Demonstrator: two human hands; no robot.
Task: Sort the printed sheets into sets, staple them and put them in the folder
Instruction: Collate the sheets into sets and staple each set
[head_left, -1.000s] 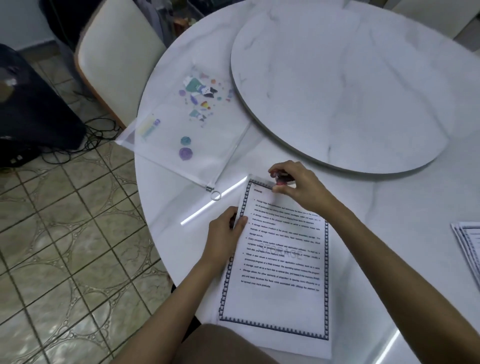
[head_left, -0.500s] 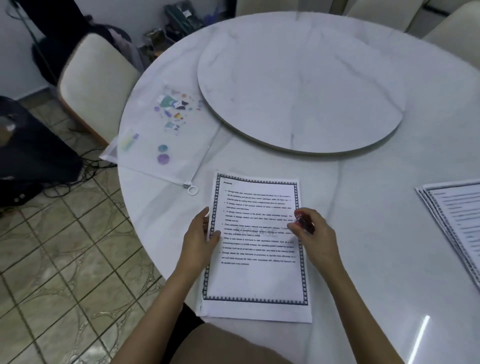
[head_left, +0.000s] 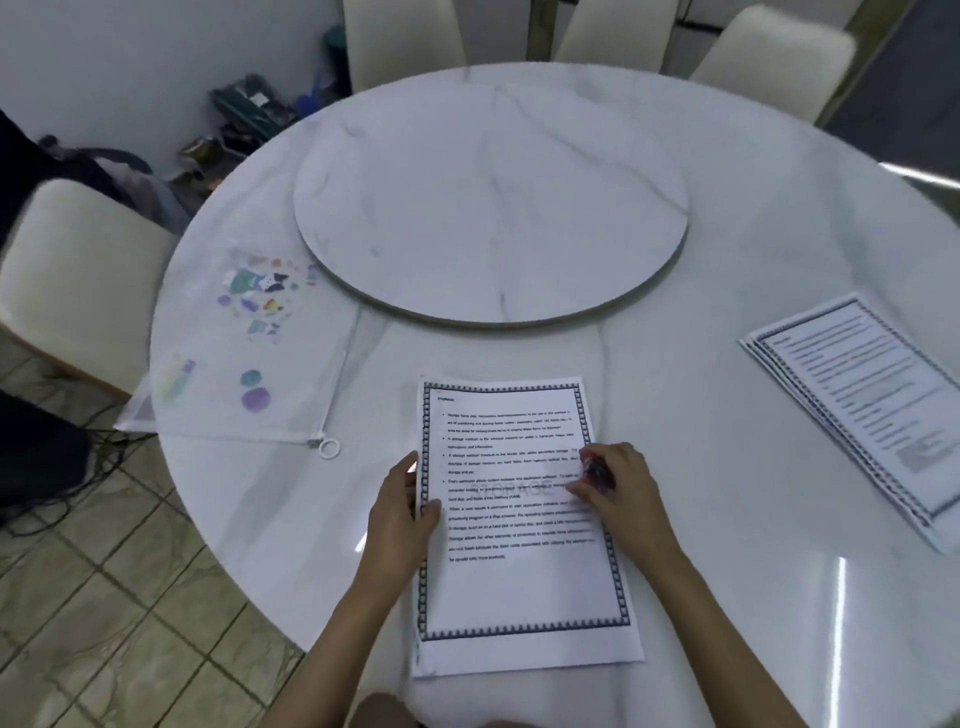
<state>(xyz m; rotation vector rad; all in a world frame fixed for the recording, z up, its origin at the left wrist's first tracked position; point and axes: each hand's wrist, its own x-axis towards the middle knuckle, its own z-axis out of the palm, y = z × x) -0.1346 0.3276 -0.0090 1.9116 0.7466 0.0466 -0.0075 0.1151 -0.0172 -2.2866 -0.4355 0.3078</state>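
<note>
Printed set (head_left: 519, 571) lies at the near centre of the marble table (head_left: 727, 571), bordered page up. Heading reads "STORAGE", with a faint "STORAGE" watermark mid-page; body text too blurred to read. Left hand (head_left: 402, 514) pinches the set's left edge, thumb on top. Right hand (head_left: 621, 493) sits over the right edge, fingers curled round a small dark-red object (head_left: 595, 470), too blurred to identify. Fanned second stack (head_left: 857, 405) at right, near corner cut off. Translucent zip folder (head_left: 234, 353) at left, apart from both hands.
</note>
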